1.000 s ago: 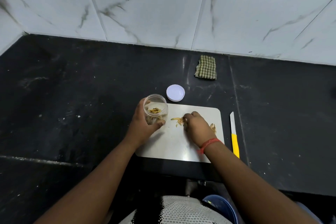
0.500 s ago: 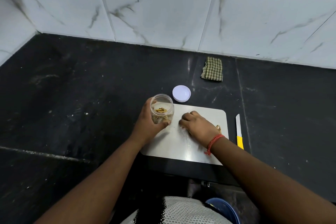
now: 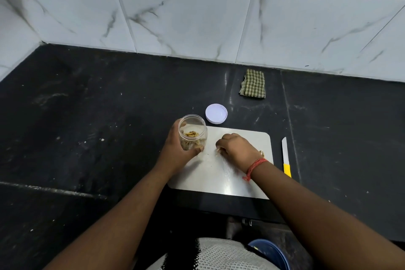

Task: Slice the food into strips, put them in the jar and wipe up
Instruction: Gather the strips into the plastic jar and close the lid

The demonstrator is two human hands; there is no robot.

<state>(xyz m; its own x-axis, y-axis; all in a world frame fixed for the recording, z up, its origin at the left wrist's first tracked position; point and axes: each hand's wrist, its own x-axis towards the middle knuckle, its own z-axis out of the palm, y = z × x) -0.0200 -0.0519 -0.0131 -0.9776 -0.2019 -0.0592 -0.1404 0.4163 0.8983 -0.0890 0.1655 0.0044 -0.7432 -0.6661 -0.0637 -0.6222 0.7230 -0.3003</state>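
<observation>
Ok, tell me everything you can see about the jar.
The jar is small, round and clear, plastic by its look, with a wide open mouth and no lid on. The left hand grips it from its left side, thumb across the near wall, holding it tilted at the left edge of the white cutting board. Yellowish-brown food strips lie inside. Its white lid rests apart on the black counter, just behind.
</observation>
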